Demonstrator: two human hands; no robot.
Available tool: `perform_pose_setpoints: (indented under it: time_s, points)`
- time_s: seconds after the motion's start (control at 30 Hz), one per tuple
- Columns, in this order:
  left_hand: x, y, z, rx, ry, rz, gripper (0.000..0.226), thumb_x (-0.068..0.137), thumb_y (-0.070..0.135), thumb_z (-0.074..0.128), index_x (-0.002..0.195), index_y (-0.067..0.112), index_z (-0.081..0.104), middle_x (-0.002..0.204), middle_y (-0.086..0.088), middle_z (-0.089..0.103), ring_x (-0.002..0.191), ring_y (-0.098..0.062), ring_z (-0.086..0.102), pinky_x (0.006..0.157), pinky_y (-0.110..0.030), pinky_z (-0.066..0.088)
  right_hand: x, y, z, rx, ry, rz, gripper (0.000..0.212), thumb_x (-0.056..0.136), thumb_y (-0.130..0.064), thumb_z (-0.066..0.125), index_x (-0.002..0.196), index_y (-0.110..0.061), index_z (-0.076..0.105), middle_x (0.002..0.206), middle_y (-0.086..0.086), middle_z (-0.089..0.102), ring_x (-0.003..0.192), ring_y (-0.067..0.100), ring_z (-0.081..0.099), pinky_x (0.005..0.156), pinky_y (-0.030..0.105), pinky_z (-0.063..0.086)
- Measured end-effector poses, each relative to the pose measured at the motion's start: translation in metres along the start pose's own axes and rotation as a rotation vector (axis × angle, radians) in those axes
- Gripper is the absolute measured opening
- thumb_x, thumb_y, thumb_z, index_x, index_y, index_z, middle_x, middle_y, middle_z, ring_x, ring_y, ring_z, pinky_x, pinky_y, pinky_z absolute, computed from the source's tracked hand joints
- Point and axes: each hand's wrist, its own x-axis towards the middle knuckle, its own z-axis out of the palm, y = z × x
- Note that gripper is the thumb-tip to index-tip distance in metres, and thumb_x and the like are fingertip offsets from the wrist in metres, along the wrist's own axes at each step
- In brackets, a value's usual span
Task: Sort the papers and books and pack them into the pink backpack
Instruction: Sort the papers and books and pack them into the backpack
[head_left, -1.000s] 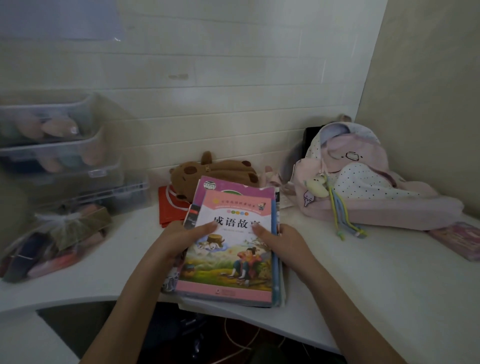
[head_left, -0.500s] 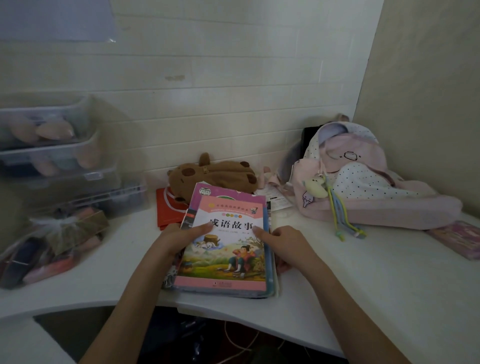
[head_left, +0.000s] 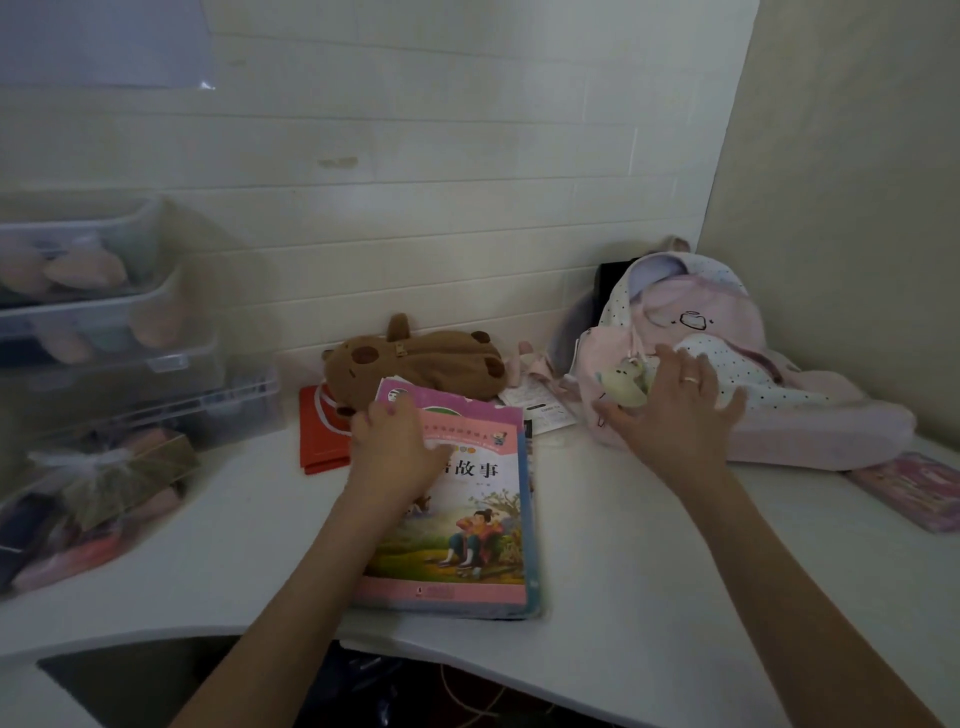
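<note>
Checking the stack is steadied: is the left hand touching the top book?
Touching. The head view shows the left hand lying flat on the top book, covering part of its cover.

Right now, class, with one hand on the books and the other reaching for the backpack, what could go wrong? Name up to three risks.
1. The book stack lies near the desk's front edge; a nudge from the left hand might slide it off.
2. The right hand is spread at the pink backpack, whose opening isn't visible; its charm could snag.
3. The loose paper behind the stack may be forgotten.
</note>
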Motion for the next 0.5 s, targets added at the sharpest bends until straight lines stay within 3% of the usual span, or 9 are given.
perform_pose_setpoints:
  time_s: [0.03, 0.1, 0.2, 0.27, 0.3, 0.33, 0.4, 0.43, 0.5]
  points:
    - [0.007, 0.012, 0.002, 0.013, 0.004, 0.047, 0.065, 0.082, 0.041, 0.064, 0.134, 0.012, 0.037, 0.135, -0.018, 0.041, 0.127, -0.037, 0.032, 0.104, -0.044, 0.030, 0.004, 0.004, 0.004, -0.039, -0.130, 0.050, 0.092, 0.072, -0.070, 0.053, 0.142, -0.016, 0.028, 0.147, 0.010, 0.038, 0.140, 0.027, 0.025, 0.108, 0.062, 0.006]
    - [0.021, 0.039, 0.005, -0.047, 0.014, 0.139, 0.049, 0.083, 0.032, 0.064, 0.125, 0.013, 0.047, 0.129, -0.015, 0.045, 0.123, -0.034, 0.036, 0.100, -0.042, 0.036, 0.006, 0.009, 0.013, -0.083, -0.235, 0.082, 0.082, 0.074, -0.071, 0.049, 0.135, -0.017, 0.037, 0.133, 0.007, 0.053, 0.129, 0.026, 0.043, 0.108, 0.063, 0.004]
    - [0.046, 0.076, 0.013, -0.439, -0.066, 0.294, 0.023, 0.085, 0.018, 0.066, 0.107, 0.015, 0.061, 0.111, -0.005, 0.060, 0.105, -0.022, 0.054, 0.083, -0.028, 0.048, 0.004, 0.016, 0.021, -0.067, -0.196, 0.034, 0.048, 0.085, -0.059, 0.050, 0.115, -0.022, 0.055, 0.109, 0.003, 0.066, 0.109, 0.026, 0.057, 0.107, 0.051, 0.019]
    - [0.064, 0.097, 0.018, -0.791, -0.180, 0.309, 0.012, 0.086, 0.014, 0.066, 0.096, 0.019, 0.063, 0.093, 0.005, 0.064, 0.089, -0.014, 0.059, 0.067, -0.017, 0.047, 0.003, 0.021, 0.023, 0.101, -0.146, 0.037, 0.031, 0.087, -0.046, 0.057, 0.108, -0.022, 0.060, 0.100, 0.003, 0.069, 0.102, 0.025, 0.059, 0.106, 0.044, 0.022]
    - [0.075, 0.107, 0.023, -0.855, -0.180, 0.300, 0.010, 0.086, 0.014, 0.065, 0.094, 0.019, 0.062, 0.088, 0.007, 0.063, 0.084, -0.013, 0.057, 0.059, -0.013, 0.044, 0.002, 0.024, 0.022, 0.194, -0.105, 0.043, 0.024, 0.087, -0.037, 0.061, 0.104, -0.020, 0.061, 0.094, 0.004, 0.069, 0.097, 0.026, 0.060, 0.106, 0.043, 0.023]
    - [0.088, 0.117, 0.028, -0.871, -0.158, 0.287, 0.011, 0.086, 0.017, 0.066, 0.095, 0.019, 0.062, 0.088, 0.006, 0.061, 0.082, -0.012, 0.056, 0.056, -0.012, 0.042, 0.001, 0.027, 0.020, 0.260, -0.056, 0.028, 0.017, 0.086, -0.027, 0.065, 0.099, -0.018, 0.062, 0.086, 0.005, 0.068, 0.092, 0.028, 0.060, 0.103, 0.043, 0.028]
    - [0.116, 0.143, 0.038, -0.849, -0.175, 0.223, 0.034, 0.081, 0.036, 0.070, 0.107, 0.016, 0.060, 0.101, 0.003, 0.060, 0.089, -0.012, 0.056, 0.065, -0.017, 0.043, -0.002, 0.036, 0.014, 0.348, 0.019, -0.090, 0.012, 0.080, -0.008, 0.067, 0.087, -0.016, 0.061, 0.070, 0.005, 0.060, 0.077, 0.030, 0.058, 0.080, 0.040, 0.039]
    - [0.129, 0.157, 0.041, -0.820, -0.216, 0.184, 0.053, 0.077, 0.047, 0.071, 0.116, 0.014, 0.057, 0.109, 0.002, 0.059, 0.095, -0.014, 0.056, 0.071, -0.020, 0.045, -0.004, 0.040, 0.009, 0.398, 0.040, -0.167, 0.018, 0.076, -0.003, 0.067, 0.081, -0.018, 0.058, 0.066, 0.001, 0.054, 0.071, 0.027, 0.055, 0.068, 0.037, 0.037]
    - [0.151, 0.186, 0.048, -0.802, -0.335, 0.177, 0.078, 0.069, 0.060, 0.072, 0.128, 0.012, 0.052, 0.112, 0.004, 0.059, 0.096, -0.014, 0.059, 0.072, -0.018, 0.048, -0.008, 0.048, -0.007, 0.456, 0.072, -0.307, 0.030, 0.069, -0.002, 0.064, 0.075, -0.026, 0.048, 0.067, -0.010, 0.045, 0.064, 0.019, 0.048, 0.060, 0.031, 0.030]
